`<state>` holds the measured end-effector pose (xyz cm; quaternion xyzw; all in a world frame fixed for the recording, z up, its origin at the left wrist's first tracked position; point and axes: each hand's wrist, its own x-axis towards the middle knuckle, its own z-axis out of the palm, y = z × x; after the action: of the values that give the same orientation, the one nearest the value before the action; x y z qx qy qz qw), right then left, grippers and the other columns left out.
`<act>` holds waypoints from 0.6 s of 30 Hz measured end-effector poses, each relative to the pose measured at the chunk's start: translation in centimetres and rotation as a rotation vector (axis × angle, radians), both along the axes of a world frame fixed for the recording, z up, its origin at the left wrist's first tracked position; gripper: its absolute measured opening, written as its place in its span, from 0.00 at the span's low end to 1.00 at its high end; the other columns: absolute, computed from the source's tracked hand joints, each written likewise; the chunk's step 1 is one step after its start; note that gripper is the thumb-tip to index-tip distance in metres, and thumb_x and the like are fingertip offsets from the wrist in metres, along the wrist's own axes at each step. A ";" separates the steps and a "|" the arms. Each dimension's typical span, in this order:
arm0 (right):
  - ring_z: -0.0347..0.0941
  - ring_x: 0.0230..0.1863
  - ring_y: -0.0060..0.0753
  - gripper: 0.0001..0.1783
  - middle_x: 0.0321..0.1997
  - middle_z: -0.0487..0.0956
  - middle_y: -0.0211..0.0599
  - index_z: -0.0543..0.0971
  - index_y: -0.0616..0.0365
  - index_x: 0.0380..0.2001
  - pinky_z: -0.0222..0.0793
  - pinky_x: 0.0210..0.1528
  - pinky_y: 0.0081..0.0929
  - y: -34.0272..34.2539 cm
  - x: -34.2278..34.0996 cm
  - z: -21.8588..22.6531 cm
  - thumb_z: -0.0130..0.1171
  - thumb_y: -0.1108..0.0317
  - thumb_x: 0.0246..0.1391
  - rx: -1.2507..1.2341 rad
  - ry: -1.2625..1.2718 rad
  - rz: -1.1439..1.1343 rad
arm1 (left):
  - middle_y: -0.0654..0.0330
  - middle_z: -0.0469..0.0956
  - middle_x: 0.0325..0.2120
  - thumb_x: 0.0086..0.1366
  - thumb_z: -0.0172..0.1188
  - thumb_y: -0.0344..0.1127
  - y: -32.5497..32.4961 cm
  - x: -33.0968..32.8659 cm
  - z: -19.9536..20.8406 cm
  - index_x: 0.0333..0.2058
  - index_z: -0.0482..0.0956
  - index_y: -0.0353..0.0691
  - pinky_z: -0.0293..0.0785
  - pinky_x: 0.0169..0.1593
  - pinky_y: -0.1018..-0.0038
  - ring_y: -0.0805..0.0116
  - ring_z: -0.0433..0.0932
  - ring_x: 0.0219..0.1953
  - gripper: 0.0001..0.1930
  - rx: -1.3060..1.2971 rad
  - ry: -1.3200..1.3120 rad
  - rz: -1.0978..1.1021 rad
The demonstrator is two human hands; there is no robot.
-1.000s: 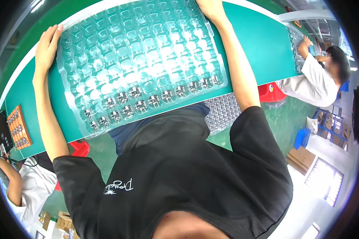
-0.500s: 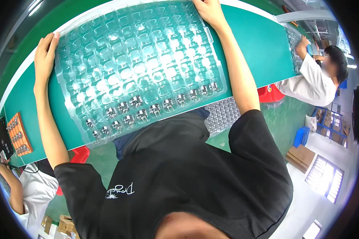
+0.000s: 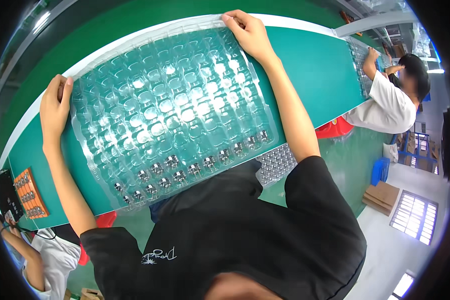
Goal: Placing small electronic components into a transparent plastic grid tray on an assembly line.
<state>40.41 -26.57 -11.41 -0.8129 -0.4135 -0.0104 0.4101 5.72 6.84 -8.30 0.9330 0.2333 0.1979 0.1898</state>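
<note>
The left hand [image 3: 55,107] and right hand [image 3: 250,37] each pinch a far corner of a clear, glossy tray [image 3: 170,105] of rounded pockets, which spreads between them and bodyward over the green table [image 3: 310,75], small silvery-black parts [image 3: 208,161] dotting its side opposite the grip.

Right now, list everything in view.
Table: one, green, centre
Held tray: one, clear, over the table
Metallic parts: about fifteen, silver, held tray's near rows
Far tray: one, greyish, table's right end
Lower tray: one, grey, below table's near edge
Orange block: one, orange, table's left end
Black case: one, black, beside orange block
Stools: at least two, red, below table
Co-workers: two, white tops, far left and right
Crates: count unclear, blue, right
Cardboard: stack, brown, right
Windows: two, bright, right
Shirt: one, black, bottom centre
Left grip: one, bare, held tray's far left corner
Right grip: one, bare, held tray's far right corner
</note>
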 end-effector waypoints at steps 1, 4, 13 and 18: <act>0.67 0.28 0.16 0.17 0.24 0.76 0.25 0.83 0.61 0.45 0.64 0.32 0.20 0.1 0.0 0.0 0.61 0.56 0.66 0.005 -0.003 0.007 | 0.56 0.61 0.21 0.75 0.55 0.47 -0.1 0.0 0.0 0.32 0.70 0.34 0.59 0.30 0.67 0.65 0.59 0.23 0.20 -0.015 -0.016 -0.004; 0.67 0.28 0.16 0.17 0.25 0.77 0.26 0.83 0.60 0.46 0.63 0.32 0.21 -0.2 -0.1 0.3 0.61 0.57 0.67 -0.038 0.025 -0.020 | 0.56 0.63 0.24 0.75 0.54 0.45 0.3 0.0 -0.3 0.36 0.72 0.34 0.62 0.33 0.69 0.64 0.63 0.26 0.17 -0.017 -0.034 -0.053; 0.69 0.30 0.18 0.16 0.28 0.80 0.29 0.83 0.60 0.45 0.66 0.35 0.22 0.4 -0.5 0.4 0.60 0.58 0.67 -0.013 0.052 -0.020 | 0.55 0.67 0.30 0.75 0.56 0.41 1.0 -0.8 -1.5 0.37 0.75 0.30 0.66 0.41 0.70 0.60 0.67 0.33 0.16 0.024 -0.139 -0.144; 0.68 0.30 0.17 0.16 0.28 0.79 0.27 0.82 0.61 0.45 0.65 0.36 0.20 0.4 -0.5 0.8 0.59 0.59 0.68 -0.053 0.069 -0.023 | 0.56 0.66 0.27 0.74 0.57 0.40 0.6 -0.6 -1.0 0.34 0.74 0.30 0.64 0.38 0.68 0.62 0.65 0.31 0.16 0.020 -0.154 -0.140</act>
<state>39.91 -26.21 -10.61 -0.8282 -0.3897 0.0238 0.4020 5.16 7.47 -9.28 0.9309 0.1500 0.2576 0.2112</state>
